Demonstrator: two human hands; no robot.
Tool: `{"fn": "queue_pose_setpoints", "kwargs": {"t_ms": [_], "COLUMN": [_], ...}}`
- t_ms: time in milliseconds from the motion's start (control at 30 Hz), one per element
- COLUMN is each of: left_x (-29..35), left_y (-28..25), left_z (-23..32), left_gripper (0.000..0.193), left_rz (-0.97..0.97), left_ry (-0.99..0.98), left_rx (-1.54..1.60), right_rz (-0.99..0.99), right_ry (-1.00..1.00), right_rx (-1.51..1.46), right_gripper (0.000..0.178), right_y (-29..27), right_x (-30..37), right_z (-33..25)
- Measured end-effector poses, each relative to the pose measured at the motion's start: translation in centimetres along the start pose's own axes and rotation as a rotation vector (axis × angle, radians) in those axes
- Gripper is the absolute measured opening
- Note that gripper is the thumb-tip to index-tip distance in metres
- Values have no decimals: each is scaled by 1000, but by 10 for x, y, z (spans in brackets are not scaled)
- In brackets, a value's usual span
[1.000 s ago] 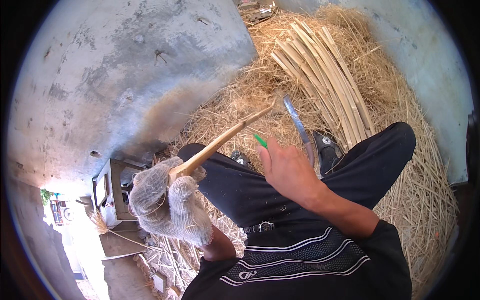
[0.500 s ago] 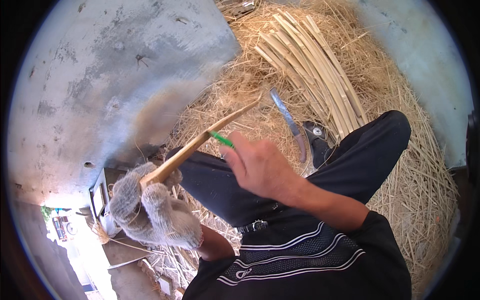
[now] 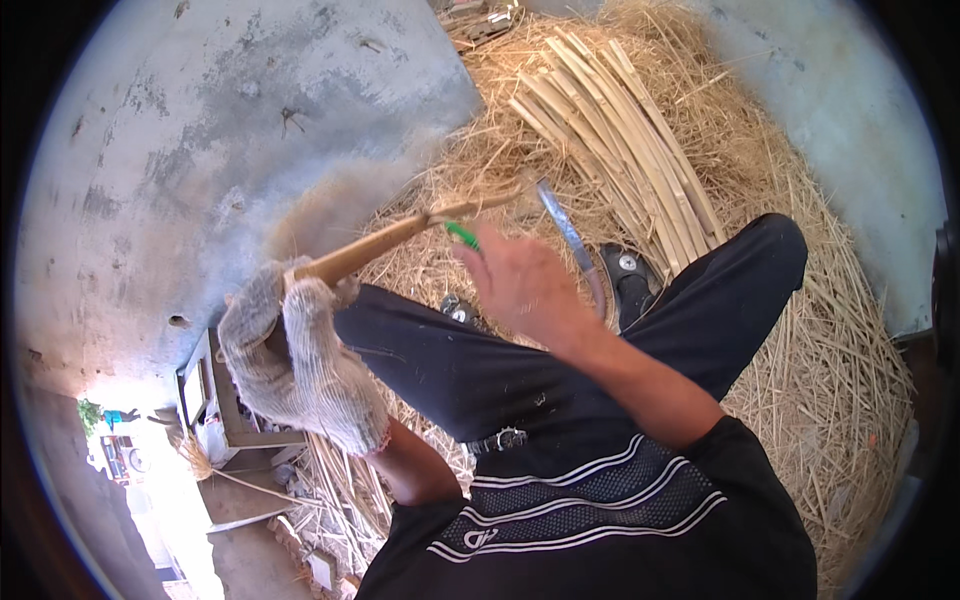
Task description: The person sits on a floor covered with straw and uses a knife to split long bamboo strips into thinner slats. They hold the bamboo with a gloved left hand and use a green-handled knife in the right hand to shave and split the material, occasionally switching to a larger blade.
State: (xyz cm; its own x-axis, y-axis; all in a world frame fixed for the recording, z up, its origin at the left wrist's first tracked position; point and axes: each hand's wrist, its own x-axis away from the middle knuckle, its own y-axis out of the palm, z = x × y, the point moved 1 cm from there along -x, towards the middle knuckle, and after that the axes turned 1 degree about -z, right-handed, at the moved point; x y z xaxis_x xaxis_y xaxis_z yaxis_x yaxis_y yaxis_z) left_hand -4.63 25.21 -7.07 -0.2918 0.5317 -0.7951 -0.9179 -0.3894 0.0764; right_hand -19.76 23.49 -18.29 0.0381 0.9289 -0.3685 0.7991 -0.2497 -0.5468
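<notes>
My left hand (image 3: 315, 370), in a grey knitted glove, grips the thick end of a split bamboo strip (image 3: 372, 245). The strip slants up to the right, its thin end reaching over the straw. My bare right hand (image 3: 530, 290), somewhat blurred, is closed around a small green-handled tool (image 3: 462, 236). The tool's tip is at or very near the strip's middle; whether they touch is unclear, and what the tip looks like is hard to see. Beyond my right hand, a long knife (image 3: 566, 225) with a shiny blade and brown handle lies on the straw.
Several pale bamboo strips (image 3: 640, 150) lie bundled at the upper right. Loose straw and shavings (image 3: 820, 400) cover the floor around my crossed legs (image 3: 460, 370). A weathered grey wall (image 3: 220, 130) rises at the left. An open-fronted stand (image 3: 235, 410) is at the lower left.
The strip, still in my gloved hand, has tilted flatter, its thick end rising. My right hand with the green-handled tool has moved up and slightly right. My left hand has shifted upward.
</notes>
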Motion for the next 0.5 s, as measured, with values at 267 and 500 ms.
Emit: {"fn": "queue_pose_setpoints", "kwargs": {"t_ms": [267,500], "left_x": [-8,3], "left_y": [14,0], "left_z": [3,3], "left_gripper": [18,30], "left_rz": [29,-37], "left_ry": [13,-82], "left_rx": [-198,20], "right_rz": [-13,-209], "right_ry": [173,225], "right_rx": [214,-261], "right_gripper": [38,38], "right_y": [28,-11], "right_x": [-37,-20], "right_z": [83,10]}}
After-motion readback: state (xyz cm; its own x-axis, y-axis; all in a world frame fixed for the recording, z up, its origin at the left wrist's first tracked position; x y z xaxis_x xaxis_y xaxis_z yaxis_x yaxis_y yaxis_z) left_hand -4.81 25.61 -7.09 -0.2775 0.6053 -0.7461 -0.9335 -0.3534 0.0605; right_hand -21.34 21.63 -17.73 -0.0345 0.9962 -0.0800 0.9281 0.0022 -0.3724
